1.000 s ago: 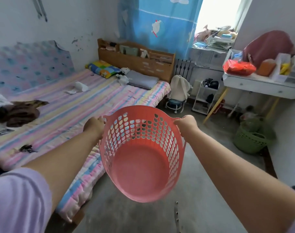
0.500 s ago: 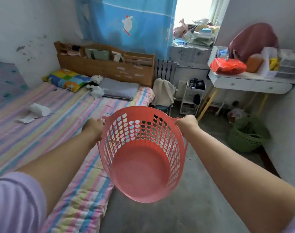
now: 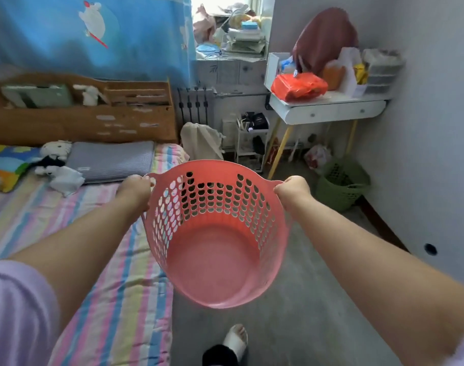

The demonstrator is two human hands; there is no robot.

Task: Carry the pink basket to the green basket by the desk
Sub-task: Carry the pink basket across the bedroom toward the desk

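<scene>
I hold the pink basket [image 3: 215,260] in the air in front of me, tilted so its empty inside faces me. My left hand [image 3: 134,190] grips its left handle and my right hand [image 3: 291,190] grips its right handle. The green basket [image 3: 342,186] stands on the floor at the right, against the wall, below and just in front of the white desk [image 3: 328,110]. The pink basket is to the left of the green one, well short of it.
A bed with a striped sheet [image 3: 106,260] fills the left side. A grey floor strip [image 3: 305,286] runs between bed and right wall. A white rack [image 3: 252,143] and a draped stool [image 3: 199,141] stand ahead. My foot [image 3: 235,339] shows below.
The view has swung right and moved forward along the bed. The desk and green basket are now nearer and larger. Both hands keep their grip on the pink basket.
</scene>
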